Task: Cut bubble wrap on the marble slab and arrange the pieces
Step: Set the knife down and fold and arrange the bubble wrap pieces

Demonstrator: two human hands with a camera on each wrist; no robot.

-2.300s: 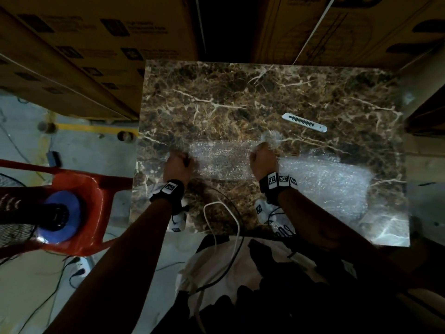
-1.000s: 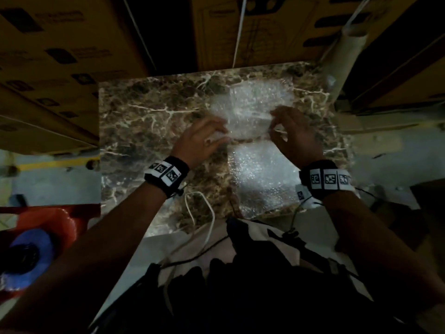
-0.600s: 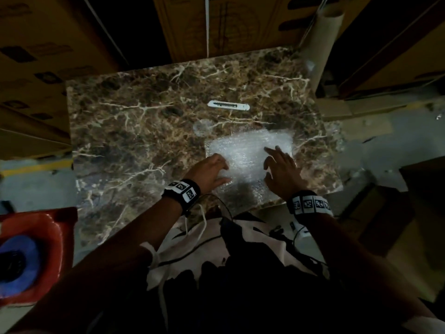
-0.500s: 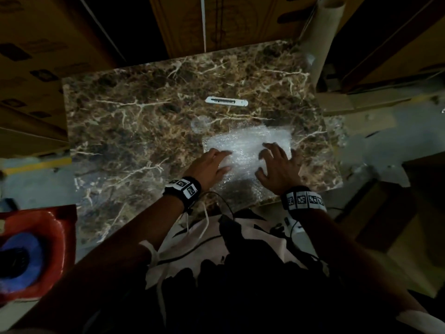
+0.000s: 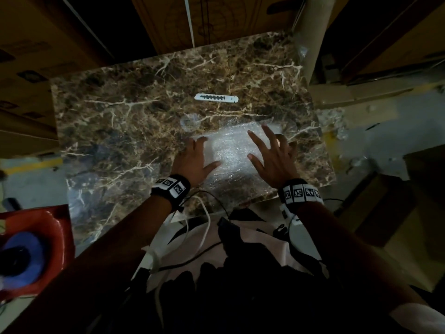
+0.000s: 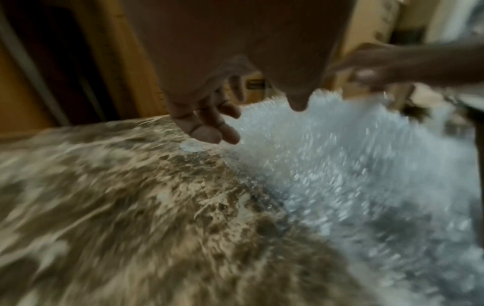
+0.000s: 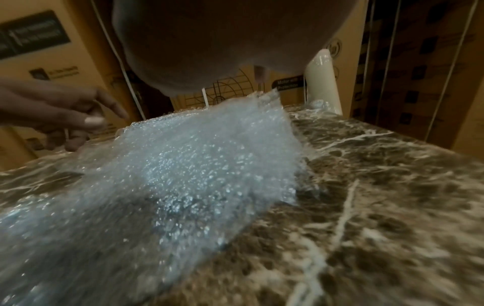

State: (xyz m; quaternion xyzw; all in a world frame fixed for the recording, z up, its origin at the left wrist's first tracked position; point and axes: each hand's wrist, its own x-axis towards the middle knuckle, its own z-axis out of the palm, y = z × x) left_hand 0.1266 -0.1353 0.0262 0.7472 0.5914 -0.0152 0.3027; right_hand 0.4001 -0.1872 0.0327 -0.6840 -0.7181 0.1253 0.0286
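Bubble wrap, clear crinkled sheet (image 5: 231, 153), lies on our brown veined marble surface (image 5: 125, 131), near edge, right of centre. We flank it: left hand (image 5: 193, 160) on left margin, right hand (image 5: 272, 155) on top, both spread, empty. White utility knife (image 5: 216, 97) lies beyond, crosswise, nearer right hand.

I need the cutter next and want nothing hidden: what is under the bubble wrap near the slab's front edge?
Through the clear bubble wrap sheet only the brown veined marble slab shows. The white utility knife lies uncovered beyond it. Whatever is beneath both hands stays hidden.
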